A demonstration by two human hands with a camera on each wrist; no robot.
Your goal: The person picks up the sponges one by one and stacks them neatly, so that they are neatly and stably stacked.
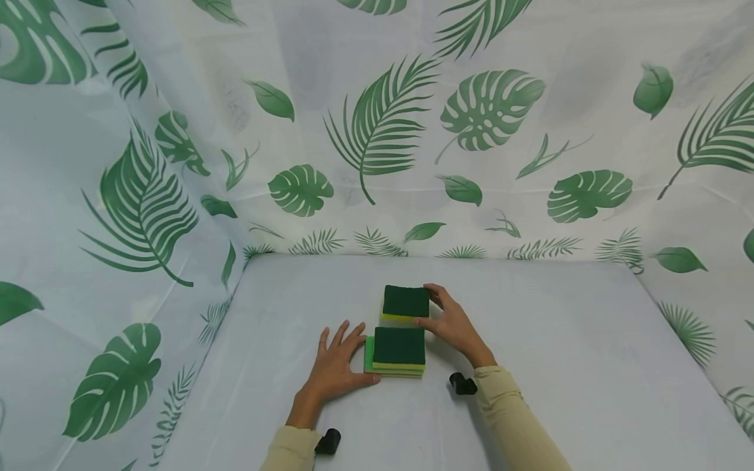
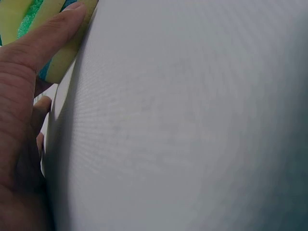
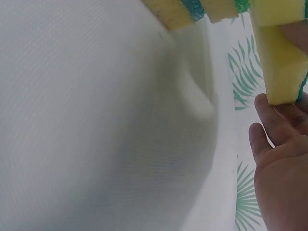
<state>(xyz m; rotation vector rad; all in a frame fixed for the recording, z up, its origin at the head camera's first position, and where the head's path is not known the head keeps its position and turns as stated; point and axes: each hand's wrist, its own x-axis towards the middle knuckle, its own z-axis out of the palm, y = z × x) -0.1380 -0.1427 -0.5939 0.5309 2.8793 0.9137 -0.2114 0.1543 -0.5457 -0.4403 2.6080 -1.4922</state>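
Two piles of scouring sponges lie mid-table. The near stack [image 1: 398, 352] has a dark green top over yellow and light green layers. My left hand [image 1: 353, 350] lies flat on the white cloth beside it, fingers spread, thumb [image 2: 48, 38] against the stack's left edge [image 2: 60, 65]. Just behind sits a single green-and-yellow sponge [image 1: 405, 302]. My right hand [image 1: 427, 305] pinches its right side between thumb and forefinger. In the right wrist view the yellow foam [image 3: 281, 57] sits against my fingers [image 3: 268, 118], with the near stack [image 3: 192, 9] beyond.
A white cloth covers the table [image 1: 559, 366]. A leaf-printed curtain [image 1: 377, 131] closes off the back and both sides. Small black wrist cameras [image 1: 463, 384] ride on both cream sleeves.
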